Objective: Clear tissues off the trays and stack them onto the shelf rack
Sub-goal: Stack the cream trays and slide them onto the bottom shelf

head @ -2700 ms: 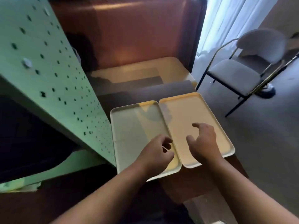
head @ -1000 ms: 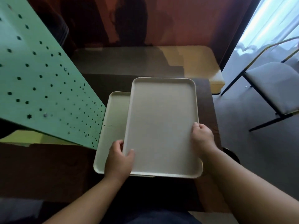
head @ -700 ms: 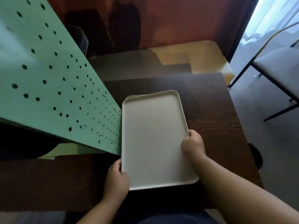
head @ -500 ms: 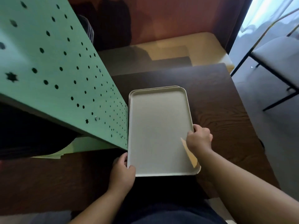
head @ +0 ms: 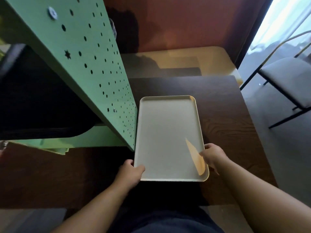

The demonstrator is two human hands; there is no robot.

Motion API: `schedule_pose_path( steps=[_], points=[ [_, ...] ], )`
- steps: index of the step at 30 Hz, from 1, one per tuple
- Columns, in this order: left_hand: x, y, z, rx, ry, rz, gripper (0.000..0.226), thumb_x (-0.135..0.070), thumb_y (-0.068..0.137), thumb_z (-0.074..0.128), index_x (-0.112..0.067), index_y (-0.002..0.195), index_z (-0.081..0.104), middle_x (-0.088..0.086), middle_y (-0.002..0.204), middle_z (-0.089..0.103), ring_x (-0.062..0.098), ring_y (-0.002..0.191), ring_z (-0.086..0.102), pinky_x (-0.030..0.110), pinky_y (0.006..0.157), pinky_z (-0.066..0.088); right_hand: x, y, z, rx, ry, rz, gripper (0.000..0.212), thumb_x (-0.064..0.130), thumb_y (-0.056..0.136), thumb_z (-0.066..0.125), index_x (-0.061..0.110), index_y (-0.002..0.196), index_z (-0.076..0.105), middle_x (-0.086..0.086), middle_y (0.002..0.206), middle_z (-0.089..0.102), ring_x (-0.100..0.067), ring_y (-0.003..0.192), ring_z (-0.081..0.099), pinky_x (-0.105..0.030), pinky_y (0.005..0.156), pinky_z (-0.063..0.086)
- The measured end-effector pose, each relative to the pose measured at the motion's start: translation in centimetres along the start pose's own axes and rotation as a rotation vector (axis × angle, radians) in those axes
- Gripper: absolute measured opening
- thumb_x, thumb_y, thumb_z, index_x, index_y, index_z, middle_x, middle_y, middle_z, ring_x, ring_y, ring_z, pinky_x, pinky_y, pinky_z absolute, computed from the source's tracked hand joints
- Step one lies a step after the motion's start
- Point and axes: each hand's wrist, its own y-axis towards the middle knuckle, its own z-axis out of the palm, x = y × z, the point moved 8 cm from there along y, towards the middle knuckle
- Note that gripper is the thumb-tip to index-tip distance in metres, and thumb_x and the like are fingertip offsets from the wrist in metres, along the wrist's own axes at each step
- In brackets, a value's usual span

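Note:
Two cream trays (head: pixel 168 135) lie stacked as one pile on the dark wooden table (head: pixel 223 115); only the top tray shows, and nothing lies on it. My left hand (head: pixel 130 170) grips the pile's near left corner, thumb on top. My right hand (head: pixel 212 155) holds the right rim near the front. The green perforated shelf rack (head: pixel 94 68) stands just left of the trays, its side panel almost touching them. No tissues are in sight.
A dark shelf opening (head: pixel 33 105) of the rack lies to the left. A yellow bench seat (head: pixel 193 59) sits beyond the table against a red-brown wall. A grey chair (head: pixel 289 78) stands at the right on the floor.
The right tray was lifted and set onto the left one. The two now sit aligned as one pile, and both hands have shifted to grip its near corners.

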Motion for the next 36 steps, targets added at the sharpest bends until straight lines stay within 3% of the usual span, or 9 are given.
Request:
schedule_pose_path(
  steps=[5,10,14,19,22,26,30,33,36],
  points=[
    [-0.3,-1.7,-2.2,-0.113,-0.002,0.064,0.023,-0.015,0.083,0.064,-0.022,0.104,0.061,0.005,0.097,0.07,0.023,0.087,0.066,0.031,0.079,0.052,-0.1,-0.7,-2.1,0.12,0.192,-0.027,0.012,0.01,0.087,0.07,0.015,0.098,0.07,-0.008,0.102,0.07,-0.028,0.1,0.067,-0.05,0.094,0.057],
    [-3.6,-5.0,-2.0,-0.14,0.246,0.206,0.006,-0.015,0.085,0.058,-0.018,0.081,0.061,-0.004,0.074,0.063,0.021,0.072,0.062,0.029,0.058,0.044,0.8,-1.9,-4.1,0.012,0.054,-0.161,0.018,0.023,0.086,0.06,0.008,0.083,0.069,-0.009,0.088,0.072,-0.029,0.077,0.067,-0.037,0.066,0.053],
    [-5.7,-7.6,-3.2,-0.195,0.243,0.237,0.019,-0.015,0.084,0.056,-0.013,0.067,0.047,-0.002,0.059,0.046,0.019,0.052,0.04,0.031,0.046,0.023,1.9,-4.2,-6.1,0.007,0.094,-0.12,0.02,0.015,0.085,0.065,-0.002,0.096,0.063,-0.019,0.088,0.066,-0.036,0.076,0.064,-0.036,0.06,0.053],
    [-7.9,-10.8,-6.2,-0.226,-0.001,0.248,0.021,-0.02,0.082,0.058,-0.011,0.063,0.056,-0.004,0.051,0.047,0.02,0.051,0.041,0.029,0.053,0.03,3.9,-6.3,-9.0,0.082,0.181,-0.111,0.016,0.003,0.085,0.065,-0.004,0.099,0.06,-0.022,0.083,0.062,-0.034,0.064,0.062,-0.032,0.052,0.05],
    [-9.8,-13.1,-8.0,-0.281,-0.123,0.265,0.035,-0.021,0.087,0.053,-0.015,0.054,0.044,-0.007,0.048,0.04,0.02,0.055,0.037,0.033,0.054,0.025,6.1,-7.9,-10.0,0.202,0.362,-0.131,0.013,0.001,0.084,0.062,-0.003,0.097,0.061,-0.018,0.075,0.057,-0.029,0.059,0.058,-0.031,0.048,0.052],
    [-11.3,-15.4,-9.2,-0.249,-0.281,0.264,0.036,-0.033,0.094,0.047,-0.009,0.074,0.064,0.009,0.068,0.06,0.026,0.067,0.053,0.033,0.062,0.036,9.3,-11.1,-11.5,0.373,0.553,-0.224,0.007,0.006,0.089,0.057,0.004,0.095,0.06,-0.017,0.079,0.055,-0.021,0.059,0.057,-0.022,0.039,0.049],
    [-11.4,-16.8,-9.2,-0.117,-0.409,0.285,0.04,-0.042,0.095,0.051,-0.007,0.091,0.069,0.016,0.075,0.064,0.03,0.068,0.06,0.036,0.064,0.048,11.5,-14.0,-11.6,0.493,0.476,-0.313,0.014,0.018,0.092,0.054,0.016,0.092,0.067,-0.021,0.077,0.065,-0.015,0.049,0.05,-0.017,0.041,0.039],
    [-11.8,-18.6,-10.5,-0.191,-0.131,0.417,0.051,-0.07,0.077,0.065,-0.025,0.1,0.069,0.002,0.087,0.073,0.02,0.08,0.07,0.037,0.072,0.054,12.5,-15.0,-11.6,0.559,0.496,-0.335,0.033,0.022,0.092,0.044,0.007,0.087,0.073,-0.017,0.07,0.068,-0.012,0.044,0.051,-0.017,0.038,0.037],
    [-13.0,-21.1,-12.2,-0.392,0.094,0.554,0.038,-0.051,0.073,0.08,-0.033,0.1,0.061,-0.014,0.086,0.068,0.007,0.083,0.065,0.026,0.065,0.046,12.4,-15.8,-11.9,0.639,0.566,-0.355,0.043,0.034,0.099,0.046,0.011,0.083,0.079,-0.01,0.067,0.069,-0.011,0.043,0.057,-0.017,0.038,0.042]
  ],
)
